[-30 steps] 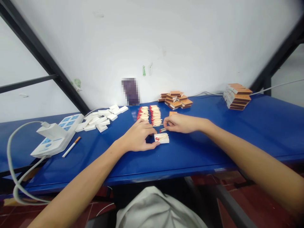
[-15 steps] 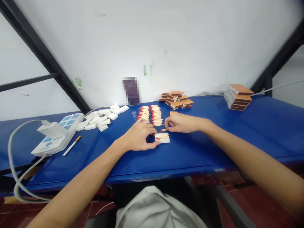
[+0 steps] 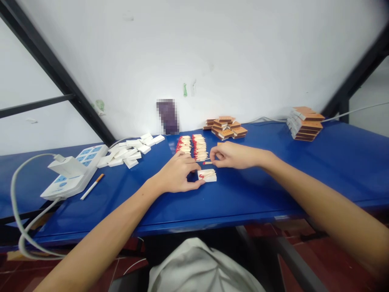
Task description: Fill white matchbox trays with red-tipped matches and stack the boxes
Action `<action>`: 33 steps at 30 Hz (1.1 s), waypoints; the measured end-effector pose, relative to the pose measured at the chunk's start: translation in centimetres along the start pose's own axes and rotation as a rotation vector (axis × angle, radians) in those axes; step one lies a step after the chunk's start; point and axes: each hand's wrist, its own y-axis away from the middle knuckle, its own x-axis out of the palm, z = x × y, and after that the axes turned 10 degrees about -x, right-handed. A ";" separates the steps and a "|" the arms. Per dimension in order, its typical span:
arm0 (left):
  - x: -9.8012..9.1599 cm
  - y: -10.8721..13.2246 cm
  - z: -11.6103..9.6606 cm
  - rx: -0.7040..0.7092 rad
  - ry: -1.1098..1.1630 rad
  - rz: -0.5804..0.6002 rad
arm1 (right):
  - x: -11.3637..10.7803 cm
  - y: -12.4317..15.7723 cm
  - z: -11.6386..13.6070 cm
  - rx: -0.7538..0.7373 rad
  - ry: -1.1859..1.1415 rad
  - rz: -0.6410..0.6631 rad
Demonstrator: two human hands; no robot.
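Note:
My left hand [image 3: 181,173] has its thumb and fingertips closed on the left end of a small white matchbox tray [image 3: 213,178] lying on the blue table. Several red-tipped matches lie inside that tray. Just above it, my right hand [image 3: 226,155] pinches a match [image 3: 207,163] by its pale end, red head pointing left. Two piles of matches, a left pile [image 3: 184,144] and a right pile [image 3: 199,148], lie beyond my hands. An orange matchbox cover [image 3: 220,144] is partly hidden behind my right hand.
White trays [image 3: 129,153] lie heaped to the left. Orange matchboxes [image 3: 226,129] are piled at the back, and more are in a stack [image 3: 304,123] at right. A power strip [image 3: 73,174] with a plugged charger and a cigarette [image 3: 92,186] sit at left. A pixelated dark object [image 3: 168,117] leans on the wall.
My right hand has shifted slightly away from me with the match, which now lies a little farther from the tray. My left hand stays on the tray.

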 end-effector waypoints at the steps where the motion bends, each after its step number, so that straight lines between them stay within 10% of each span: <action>1: 0.1 0.0 0.0 0.002 0.000 -0.006 | -0.1 0.1 0.2 -0.004 -0.019 0.001; 33: 0.0 -0.1 0.0 0.004 -0.006 0.009 | 0.7 -0.4 0.6 -0.016 -0.144 0.056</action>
